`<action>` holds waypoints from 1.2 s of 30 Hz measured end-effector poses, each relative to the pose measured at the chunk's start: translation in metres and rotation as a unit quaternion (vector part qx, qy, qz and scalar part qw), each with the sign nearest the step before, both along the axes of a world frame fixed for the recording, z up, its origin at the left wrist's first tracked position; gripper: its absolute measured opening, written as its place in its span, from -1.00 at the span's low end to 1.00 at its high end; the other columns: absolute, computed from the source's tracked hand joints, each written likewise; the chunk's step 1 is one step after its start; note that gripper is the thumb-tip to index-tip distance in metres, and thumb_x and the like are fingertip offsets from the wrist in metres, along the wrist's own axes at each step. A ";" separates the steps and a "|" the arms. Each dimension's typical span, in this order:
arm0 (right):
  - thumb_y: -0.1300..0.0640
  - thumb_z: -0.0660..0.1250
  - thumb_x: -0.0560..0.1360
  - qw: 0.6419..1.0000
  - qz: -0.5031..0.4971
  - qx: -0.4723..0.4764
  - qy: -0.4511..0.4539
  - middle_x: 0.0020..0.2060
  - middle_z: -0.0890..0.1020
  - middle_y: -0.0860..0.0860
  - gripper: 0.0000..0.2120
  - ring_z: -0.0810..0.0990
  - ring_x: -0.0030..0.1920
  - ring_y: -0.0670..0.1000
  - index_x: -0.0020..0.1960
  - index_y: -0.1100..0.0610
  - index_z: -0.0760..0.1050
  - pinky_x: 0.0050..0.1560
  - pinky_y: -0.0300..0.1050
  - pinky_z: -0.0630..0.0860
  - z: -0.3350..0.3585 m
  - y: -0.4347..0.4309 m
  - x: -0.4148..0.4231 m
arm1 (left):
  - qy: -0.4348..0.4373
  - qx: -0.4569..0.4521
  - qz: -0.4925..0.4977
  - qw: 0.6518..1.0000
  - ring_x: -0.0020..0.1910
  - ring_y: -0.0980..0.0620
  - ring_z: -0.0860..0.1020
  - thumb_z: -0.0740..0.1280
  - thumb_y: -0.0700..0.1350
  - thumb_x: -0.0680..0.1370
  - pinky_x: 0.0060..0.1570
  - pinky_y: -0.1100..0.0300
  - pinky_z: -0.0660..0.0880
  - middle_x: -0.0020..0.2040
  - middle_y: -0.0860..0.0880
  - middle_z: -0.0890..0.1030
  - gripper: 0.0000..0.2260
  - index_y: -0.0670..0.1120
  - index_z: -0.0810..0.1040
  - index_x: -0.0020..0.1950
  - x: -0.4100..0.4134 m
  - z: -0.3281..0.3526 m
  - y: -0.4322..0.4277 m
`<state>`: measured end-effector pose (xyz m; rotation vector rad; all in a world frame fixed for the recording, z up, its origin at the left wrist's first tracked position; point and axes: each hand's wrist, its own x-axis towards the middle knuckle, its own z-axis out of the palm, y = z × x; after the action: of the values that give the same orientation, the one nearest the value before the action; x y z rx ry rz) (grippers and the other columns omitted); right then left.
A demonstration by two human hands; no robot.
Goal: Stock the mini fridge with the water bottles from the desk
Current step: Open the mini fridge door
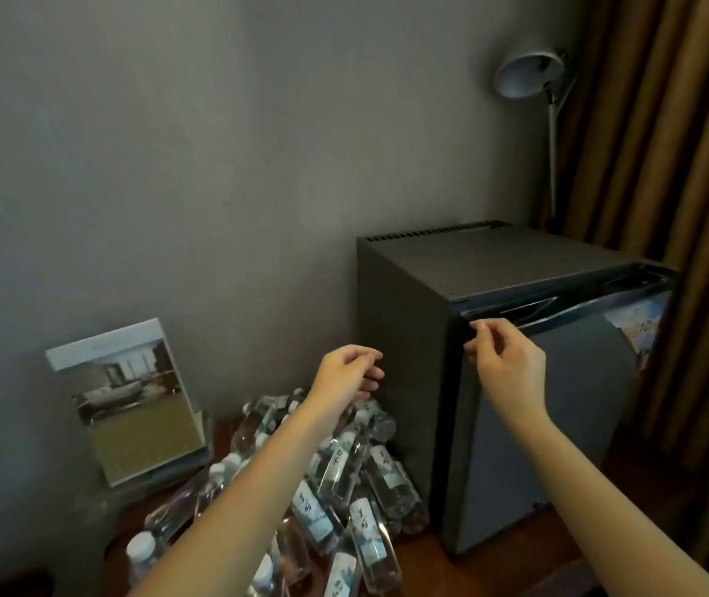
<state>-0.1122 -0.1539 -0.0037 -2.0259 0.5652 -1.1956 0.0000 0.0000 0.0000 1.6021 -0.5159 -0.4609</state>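
Observation:
A dark grey mini fridge (421,351) stands on the wooden desk against the wall. Its door (559,424) looks slightly ajar along the top edge. My right hand (505,359) is at the door's upper left corner, fingers curled, fingertips at the door's edge. My left hand (350,372) hovers beside the fridge's left side with loosely curled fingers, holding nothing. Below my left arm lies a pile of several clear water bottles (344,471) with white caps and pale labels, heaped on the desk next to the fridge.
A framed hotel-room picture card (128,398) leans on the wall at the left on a stack of booklets. A white desk lamp (529,75) rises behind the fridge. Brown curtains (688,165) hang at the right. Wooden desk surface (494,570) shows in front of the fridge.

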 end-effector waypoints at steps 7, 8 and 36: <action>-0.04 0.22 0.54 0.971 -0.192 -0.086 0.111 -0.22 0.65 0.13 -0.53 0.62 -0.21 0.18 0.40 0.10 0.30 -0.22 0.03 0.56 -0.007 -0.006 0.028 | -0.079 0.004 -0.125 0.989 -0.33 0.17 0.53 0.18 -0.16 0.61 -0.29 0.33 0.48 -0.24 0.03 0.60 -0.81 0.03 0.56 -0.07 0.031 0.021 -0.040; -0.10 0.20 0.54 0.965 -0.208 -0.080 0.135 -0.16 0.65 0.15 -0.50 0.63 -0.17 0.19 0.41 0.06 0.28 -0.21 0.01 0.54 -0.007 -0.008 0.026 | -0.083 -0.002 -0.144 0.986 -0.33 0.17 0.54 0.18 -0.16 0.61 -0.28 0.34 0.48 -0.24 0.03 0.60 -0.81 0.03 0.56 -0.07 0.031 0.022 -0.044; -0.16 0.29 0.46 0.907 -0.210 -0.269 0.245 0.06 0.59 -0.04 -0.60 0.54 0.12 -0.02 0.15 0.08 0.44 0.30 -0.09 0.25 0.018 -0.018 0.012 | -0.530 0.175 -0.150 0.816 0.46 -0.03 0.15 0.19 -0.25 0.56 0.29 0.05 0.36 0.55 0.06 0.03 -0.40 -0.01 0.01 0.53 0.022 0.017 -0.079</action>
<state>-0.1000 -0.1722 0.0138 -2.8180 1.0495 -1.1638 0.0220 -0.0785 0.0172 2.0677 -1.6218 0.1950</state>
